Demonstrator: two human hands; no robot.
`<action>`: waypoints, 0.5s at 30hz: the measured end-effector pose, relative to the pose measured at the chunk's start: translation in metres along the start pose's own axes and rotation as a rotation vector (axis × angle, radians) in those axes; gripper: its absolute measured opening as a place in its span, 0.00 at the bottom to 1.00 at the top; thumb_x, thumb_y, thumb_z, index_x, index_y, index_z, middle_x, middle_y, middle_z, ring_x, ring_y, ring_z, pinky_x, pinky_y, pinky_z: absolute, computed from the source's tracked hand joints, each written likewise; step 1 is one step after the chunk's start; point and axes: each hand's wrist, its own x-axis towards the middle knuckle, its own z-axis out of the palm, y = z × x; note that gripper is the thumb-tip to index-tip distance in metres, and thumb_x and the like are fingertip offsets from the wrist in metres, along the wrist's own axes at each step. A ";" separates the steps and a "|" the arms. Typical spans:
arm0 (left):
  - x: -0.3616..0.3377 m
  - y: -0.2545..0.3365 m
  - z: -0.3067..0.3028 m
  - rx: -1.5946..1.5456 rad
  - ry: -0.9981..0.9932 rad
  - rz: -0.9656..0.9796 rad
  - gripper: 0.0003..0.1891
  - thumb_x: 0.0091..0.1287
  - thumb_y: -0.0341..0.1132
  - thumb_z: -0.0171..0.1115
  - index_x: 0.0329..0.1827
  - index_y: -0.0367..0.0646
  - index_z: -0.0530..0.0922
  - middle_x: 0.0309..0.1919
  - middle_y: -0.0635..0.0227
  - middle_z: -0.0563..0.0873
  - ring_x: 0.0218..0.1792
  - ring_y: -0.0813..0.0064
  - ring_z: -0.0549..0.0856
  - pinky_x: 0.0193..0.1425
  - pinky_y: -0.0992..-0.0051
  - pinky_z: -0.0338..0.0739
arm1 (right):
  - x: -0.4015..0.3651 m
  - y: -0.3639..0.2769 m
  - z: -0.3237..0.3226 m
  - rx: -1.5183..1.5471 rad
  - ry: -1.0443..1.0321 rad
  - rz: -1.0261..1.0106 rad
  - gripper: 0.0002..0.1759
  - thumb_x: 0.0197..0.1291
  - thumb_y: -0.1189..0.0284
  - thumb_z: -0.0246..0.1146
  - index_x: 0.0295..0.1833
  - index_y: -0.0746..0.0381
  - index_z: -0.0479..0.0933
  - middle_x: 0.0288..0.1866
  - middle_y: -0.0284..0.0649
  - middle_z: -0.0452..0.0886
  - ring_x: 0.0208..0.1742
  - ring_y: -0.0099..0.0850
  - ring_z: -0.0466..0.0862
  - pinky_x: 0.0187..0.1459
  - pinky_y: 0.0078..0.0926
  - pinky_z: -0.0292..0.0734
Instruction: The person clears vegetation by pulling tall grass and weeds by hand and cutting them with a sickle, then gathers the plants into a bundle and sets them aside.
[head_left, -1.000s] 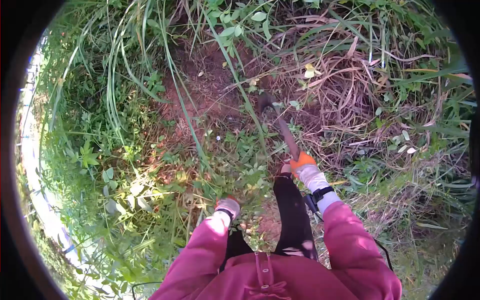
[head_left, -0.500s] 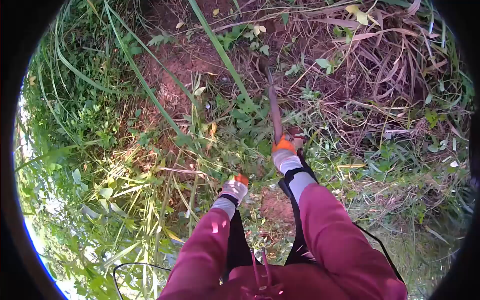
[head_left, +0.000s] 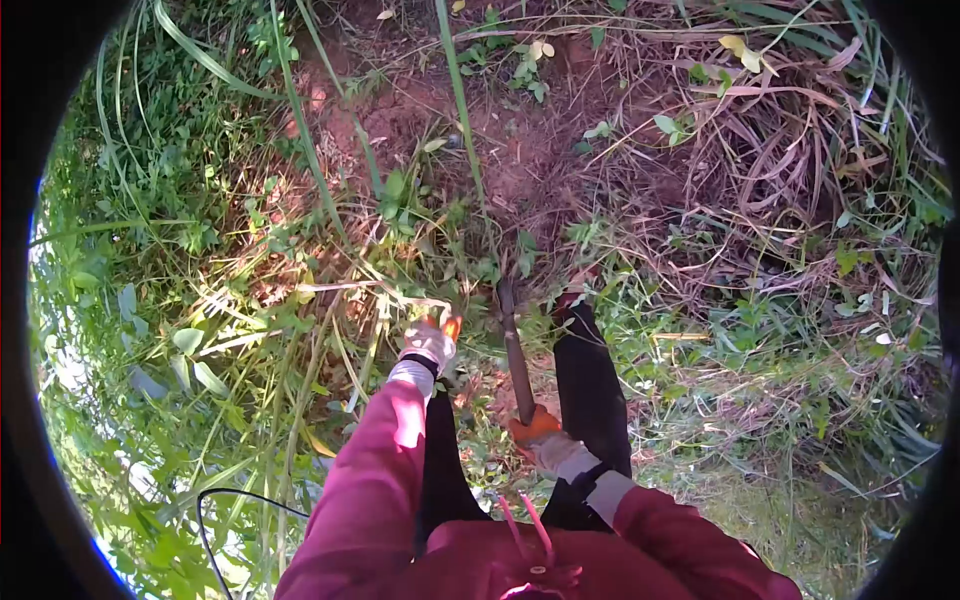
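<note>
My right hand (head_left: 548,442), in a white glove with an orange palm, is closed around the wooden handle of a tool (head_left: 516,365). The tool points away from my body, between my legs. Its dark far end lies low among the weeds, and its exact shape is hard to make out. My left hand (head_left: 432,340), gloved the same way, is further forward and to the left. Its fingers are curled at the edge of the weeds, by a pale dry stem (head_left: 375,287); what they hold, if anything, is hidden.
Reddish bare soil (head_left: 510,140) with cut straw lies ahead. Dry grass (head_left: 780,170) is heaped at the far right. Tall green blades (head_left: 462,100) rise in front, and dense leafy weeds (head_left: 150,240) grow on the left. My dark trouser legs (head_left: 590,380) stand below.
My right hand has drawn back towards my body, pulling the tool with it from the soil ahead. My left hand has shifted slightly left and forward. The view has tilted a little.
</note>
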 end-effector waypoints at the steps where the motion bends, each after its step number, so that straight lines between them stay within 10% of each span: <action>1: -0.005 0.000 0.003 0.068 0.020 0.032 0.26 0.70 0.44 0.45 0.71 0.59 0.56 0.67 0.55 0.71 0.67 0.47 0.68 0.68 0.44 0.60 | 0.012 0.008 0.004 0.143 0.000 -0.033 0.30 0.53 0.58 0.65 0.54 0.67 0.68 0.34 0.48 0.81 0.29 0.37 0.84 0.29 0.32 0.79; 6: -0.016 0.007 0.026 1.151 0.777 -0.022 0.21 0.70 0.40 0.45 0.64 0.43 0.69 0.64 0.57 0.74 0.65 0.54 0.72 0.68 0.53 0.69 | 0.040 -0.006 -0.022 0.404 0.077 -0.047 0.38 0.51 0.48 0.63 0.58 0.66 0.68 0.33 0.51 0.83 0.32 0.51 0.85 0.35 0.42 0.80; 11: 0.003 0.027 0.035 0.801 0.464 0.150 0.22 0.68 0.43 0.49 0.64 0.46 0.70 0.61 0.57 0.77 0.62 0.57 0.76 0.63 0.54 0.72 | 0.089 -0.051 -0.027 0.328 0.443 -0.070 0.38 0.53 0.48 0.62 0.59 0.67 0.67 0.35 0.54 0.84 0.34 0.53 0.84 0.38 0.45 0.79; 15: 0.010 0.006 0.103 0.383 0.060 0.257 0.23 0.66 0.45 0.52 0.63 0.49 0.72 0.59 0.57 0.79 0.59 0.60 0.78 0.60 0.55 0.74 | 0.097 -0.054 0.002 0.047 0.438 -0.130 0.26 0.55 0.57 0.64 0.50 0.66 0.69 0.29 0.49 0.82 0.26 0.35 0.85 0.23 0.33 0.78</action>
